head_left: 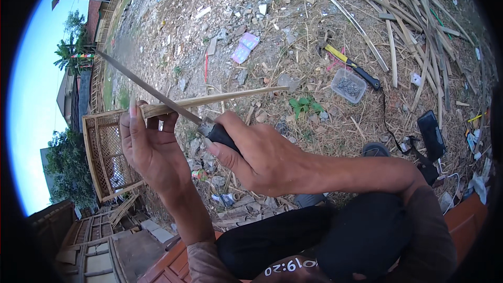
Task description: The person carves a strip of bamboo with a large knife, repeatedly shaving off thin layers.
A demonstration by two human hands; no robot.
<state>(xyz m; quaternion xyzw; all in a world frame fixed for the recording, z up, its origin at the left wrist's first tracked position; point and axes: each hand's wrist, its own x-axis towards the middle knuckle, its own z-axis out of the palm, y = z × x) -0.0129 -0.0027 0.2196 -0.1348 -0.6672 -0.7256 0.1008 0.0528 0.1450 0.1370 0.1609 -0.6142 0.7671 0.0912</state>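
Observation:
My right hand is closed around the black handle of a long knife. Its dark, narrow blade points up and to the left and lies across a split bamboo strip. The strip runs to the right from my left hand, which pinches its near end between thumb and fingers. The blade crosses the bamboo just right of those fingertips. Whether the edge has cut into the strip, I cannot tell.
Loose bamboo strips lie piled at the far right. A yellow-and-black hammer and a clear tub of nails rest on the stony ground. A black phone is near my right elbow. A latticed bamboo frame stands at left.

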